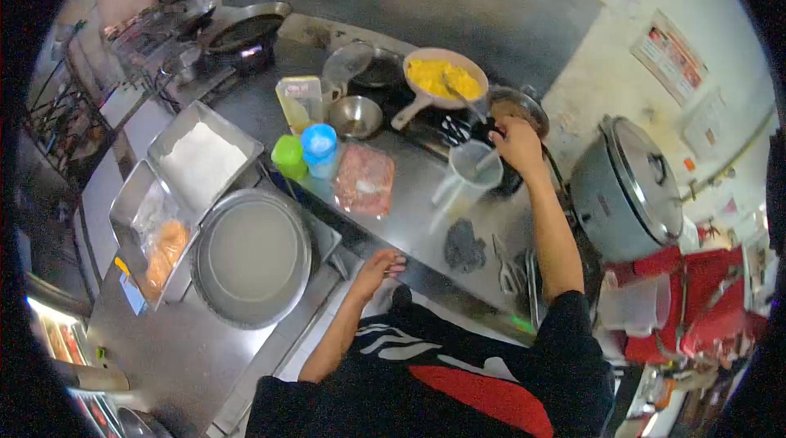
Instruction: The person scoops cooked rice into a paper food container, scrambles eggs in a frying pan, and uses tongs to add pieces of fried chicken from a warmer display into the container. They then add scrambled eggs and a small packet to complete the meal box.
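Observation:
My right hand [517,146] is closed around the dark handle of a metal spatula [464,96]. The spatula's far end lies in scrambled egg [434,75] inside a light-coloured frying pan [419,101]. Below that hand stands a clear measuring jug [475,176] with a utensil leaning in it. My left hand [378,273] hangs at the counter's front edge with loosely bent fingers and nothing visible in it. Nearest to it on the counter lie a pack of minced meat [364,181] and a crumpled dark cloth or scourer [465,246].
Tongs [509,268] lie right of the cloth. A large lidded pot [626,184] stands at the right. Left are a wide basin [205,274] of cloudy liquid, a metal tray [237,128] of white powder, a steel bowl [372,119], and blue [319,143] and green [288,155] containers.

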Available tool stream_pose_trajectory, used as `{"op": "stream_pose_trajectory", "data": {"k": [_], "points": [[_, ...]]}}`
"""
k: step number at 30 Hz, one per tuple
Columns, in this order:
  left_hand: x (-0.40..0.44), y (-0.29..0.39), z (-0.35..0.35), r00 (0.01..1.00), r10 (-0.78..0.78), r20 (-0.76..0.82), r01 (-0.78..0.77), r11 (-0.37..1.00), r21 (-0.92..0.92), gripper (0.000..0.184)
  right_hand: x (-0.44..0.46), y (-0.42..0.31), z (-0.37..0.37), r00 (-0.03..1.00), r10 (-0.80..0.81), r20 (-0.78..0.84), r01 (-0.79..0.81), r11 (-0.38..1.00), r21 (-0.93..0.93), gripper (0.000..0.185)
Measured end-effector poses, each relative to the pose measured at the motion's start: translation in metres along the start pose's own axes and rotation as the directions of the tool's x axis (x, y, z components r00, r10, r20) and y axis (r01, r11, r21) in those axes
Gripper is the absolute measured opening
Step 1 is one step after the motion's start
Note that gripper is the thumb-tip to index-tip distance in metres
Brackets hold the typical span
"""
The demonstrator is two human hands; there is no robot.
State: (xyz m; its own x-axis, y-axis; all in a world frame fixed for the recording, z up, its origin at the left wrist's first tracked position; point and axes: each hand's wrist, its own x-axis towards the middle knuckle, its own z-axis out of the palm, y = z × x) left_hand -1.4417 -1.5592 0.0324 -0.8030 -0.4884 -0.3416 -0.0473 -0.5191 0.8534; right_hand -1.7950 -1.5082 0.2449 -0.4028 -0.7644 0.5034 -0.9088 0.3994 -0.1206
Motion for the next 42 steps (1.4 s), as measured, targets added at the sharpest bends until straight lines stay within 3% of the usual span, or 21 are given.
{"op": "stream_pose_trajectory", "data": {"k": [3,4,7,9,11,12,13,15,16,19,20,22,24,27,28,29,30,34,36,39,42], "points": [[0.039,0.045,0.009,0.994,0.105,-0.008,-0.106,0.992,-0.066,0.037,0.067,-0.008,0.033,0.995,-0.009,0.102,0.031,0.974,-0.222,0.024],[0.055,0.057,0.008,0.992,0.120,-0.026,-0.121,0.991,-0.049,0.039,0.090,0.006,0.066,0.971,0.112,0.212,-0.048,0.956,-0.288,0.022],[0.087,0.106,0.010,0.977,0.206,-0.050,-0.209,0.975,-0.076,0.040,0.124,0.051,0.138,0.857,0.161,0.489,-0.064,0.976,-0.210,0.029],[0.118,0.133,0.008,0.948,0.284,-0.145,-0.276,0.958,0.073,0.037,0.148,0.081,0.168,0.840,0.172,0.515,-0.104,0.982,-0.159,0.028],[0.157,0.142,-0.010,0.902,0.393,-0.177,-0.320,0.886,0.336,0.035,0.169,0.109,0.173,0.816,0.151,0.557,-0.057,0.982,-0.182,0.027],[0.177,0.146,-0.014,0.918,0.309,-0.250,-0.262,0.943,0.205,0.036,0.178,0.117,0.158,0.814,0.038,0.580,0.072,0.984,-0.165,0.027],[0.203,0.150,-0.024,0.910,0.356,-0.214,-0.304,0.921,0.243,0.037,0.199,0.121,0.135,0.805,-0.087,0.586,0.215,0.965,-0.152,0.027],[0.255,0.163,-0.042,0.879,0.455,-0.145,-0.398,0.865,0.305,0.040,0.231,0.116,0.083,0.762,-0.023,0.647,0.169,0.972,-0.164,0.027],[0.267,0.174,-0.031,0.896,0.388,-0.215,-0.355,0.917,0.180,0.039,0.243,0.112,0.067,0.730,0.003,0.683,0.152,0.974,-0.167,0.027],[0.314,0.195,-0.020,0.995,-0.063,0.083,0.088,0.938,-0.336,0.037,0.280,0.100,0.054,0.499,0.154,0.853,0.160,0.951,-0.265,0.023],[0.329,0.197,-0.021,0.975,-0.071,0.210,0.132,0.948,-0.291,0.037,0.286,0.082,0.060,0.420,0.156,0.894,0.314,0.899,-0.304,0.024],[0.348,0.187,-0.019,0.908,-0.130,0.399,0.238,0.943,-0.233,0.037,0.278,0.101,0.111,0.382,0.147,0.913,0.290,0.918,-0.269,0.027],[0.354,0.173,-0.013,0.862,-0.223,0.454,0.360,0.901,-0.240,0.036,0.260,0.120,0.148,0.333,0.201,0.921,0.100,0.964,-0.246,0.027],[0.347,0.178,-0.007,0.853,-0.296,0.430,0.440,0.850,-0.288,0.034,0.242,0.133,0.169,0.243,0.335,0.910,-0.406,0.888,-0.218,0.024],[0.346,0.181,-0.004,0.854,-0.304,0.423,0.449,0.842,-0.301,0.033,0.247,0.130,0.168,0.242,0.305,0.921,-0.400,0.896,-0.191,0.024],[0.351,0.175,-0.003,0.851,-0.291,0.436,0.446,0.840,-0.310,0.033,0.244,0.136,0.180,0.479,0.171,0.861,-0.029,0.983,-0.180,0.024],[0.358,0.163,-0.005,0.851,-0.281,0.444,0.442,0.841,-0.313,0.032,0.235,0.146,0.204,0.633,-0.053,0.772,0.341,0.915,-0.216,0.024],[0.351,0.175,-0.003,0.865,-0.320,0.387,0.425,0.877,-0.225,0.032,0.244,0.117,0.220,0.767,0.007,0.642,0.264,0.908,-0.325,0.029],[0.350,0.170,-0.003,0.890,-0.290,0.351,0.378,0.901,-0.213,0.031,0.238,0.117,0.219,0.731,0.084,0.678,0.223,0.909,-0.353,0.027],[0.354,0.170,0.000,0.890,-0.292,0.349,0.378,0.902,-0.207,0.031,0.214,0.138,0.217,0.821,0.104,0.562,0.063,0.961,-0.270,0.027],[0.354,0.166,0.000,0.895,-0.307,0.324,0.369,0.917,-0.150,0.033,0.217,0.091,0.178,0.766,0.324,0.555,-0.099,0.913,-0.397,0.028]]}}
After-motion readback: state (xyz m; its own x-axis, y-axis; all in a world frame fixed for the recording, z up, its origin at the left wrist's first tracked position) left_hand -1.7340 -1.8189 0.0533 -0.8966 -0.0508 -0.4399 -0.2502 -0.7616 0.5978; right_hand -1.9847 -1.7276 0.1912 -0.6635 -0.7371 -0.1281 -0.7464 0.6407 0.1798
